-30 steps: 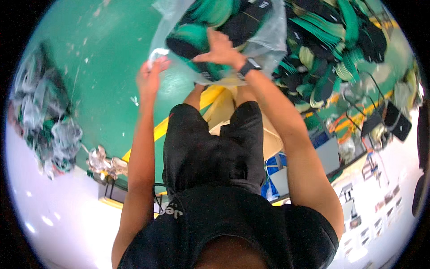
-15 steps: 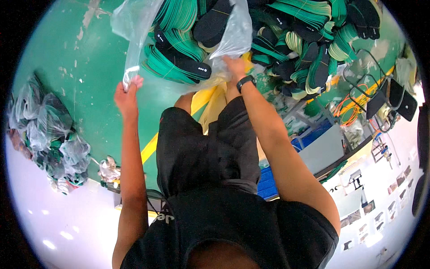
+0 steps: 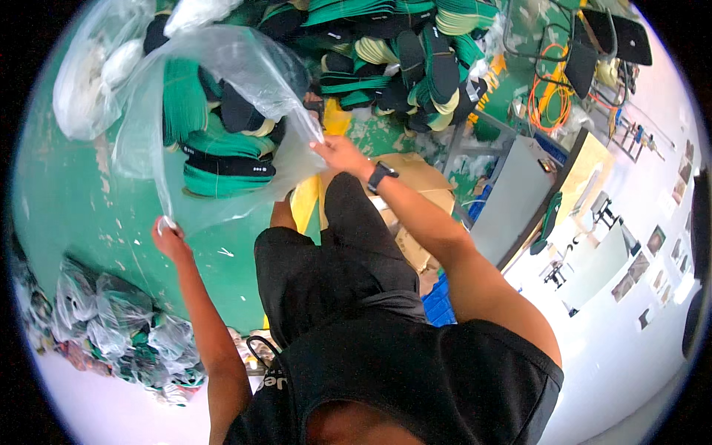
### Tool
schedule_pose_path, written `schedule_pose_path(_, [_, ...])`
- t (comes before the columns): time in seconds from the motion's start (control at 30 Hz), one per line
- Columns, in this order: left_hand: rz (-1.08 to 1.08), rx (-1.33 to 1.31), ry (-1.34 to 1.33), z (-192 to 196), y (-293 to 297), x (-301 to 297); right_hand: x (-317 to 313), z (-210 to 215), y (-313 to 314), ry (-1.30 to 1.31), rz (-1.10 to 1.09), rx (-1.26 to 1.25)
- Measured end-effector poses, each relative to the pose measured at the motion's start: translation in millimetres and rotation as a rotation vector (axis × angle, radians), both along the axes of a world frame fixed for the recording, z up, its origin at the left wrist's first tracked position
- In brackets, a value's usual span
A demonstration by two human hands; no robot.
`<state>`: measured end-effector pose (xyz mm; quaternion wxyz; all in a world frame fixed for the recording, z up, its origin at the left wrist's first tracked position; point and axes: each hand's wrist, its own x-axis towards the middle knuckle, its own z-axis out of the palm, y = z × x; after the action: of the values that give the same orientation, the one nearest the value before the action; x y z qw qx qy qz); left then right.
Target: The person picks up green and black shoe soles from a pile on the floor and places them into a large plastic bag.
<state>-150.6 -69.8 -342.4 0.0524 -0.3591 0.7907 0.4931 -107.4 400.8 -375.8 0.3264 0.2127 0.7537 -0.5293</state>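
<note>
Floor: green painted floor point(image 3: 89, 215), scuffed, with a yellow stripe point(image 3: 305, 204) running under the person's legs.
Background: big heap of green and black shoe insoles point(image 3: 415, 52) at the top; grey table point(image 3: 519, 193) and orange cable point(image 3: 549, 96) at the right; white wall with small pictures at the far right.
Left hand: left hand point(image 3: 169, 239) raised, fingers closed, pinching the lower left edge of the clear plastic bag point(image 3: 215, 96).
Right hand: right hand point(image 3: 340, 154) stretched forward, black watch point(image 3: 380, 176) on the wrist, fingers gripping the right edge of the same bag.
Bag: held up off the floor between both hands, mouth stretched wide, well ahead of the knees.
Bag contents: stacked green and black insoles point(image 3: 222, 159) lie inside, seen through the plastic, bunched at the lower middle.
Other bags: second clear bag with pale stuff point(image 3: 96, 81) at upper left, just beside the held one; cluster of small tied bags point(image 3: 111, 326) on the floor at lower left, well apart from the hands.
Cardboard: flat brown cardboard point(image 3: 415, 185) on the floor under the right forearm.
Person: black shirt and black shorts, seen from above.
</note>
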Motion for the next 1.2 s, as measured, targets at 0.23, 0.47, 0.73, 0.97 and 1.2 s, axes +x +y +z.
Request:
schedule_pose_path(0.23, [0.376, -0.011, -0.405, -27, -14, 57, -77, -52, 260, 0.492, -0.265, 1.322])
schedule_pose_path(0.47, [-0.308, -0.486, -0.485, 8, 62, -4, -87, -124, 401, -0.195, -0.227, 0.801])
schedule_pose_path(0.73, [-0.481, -0.382, -0.429, 17, 75, 3, -122, -125, 395, -0.486, -0.123, 0.382])
schedule_pose_path(0.97, [-0.292, -0.534, -0.446, 11, 60, 14, -83, -116, 360, -0.122, -0.436, 0.114])
schedule_pose_path(1.2, [0.03, -0.197, -0.081, 18, 42, 37, -51, -15, 269, 0.043, -0.533, 0.458])
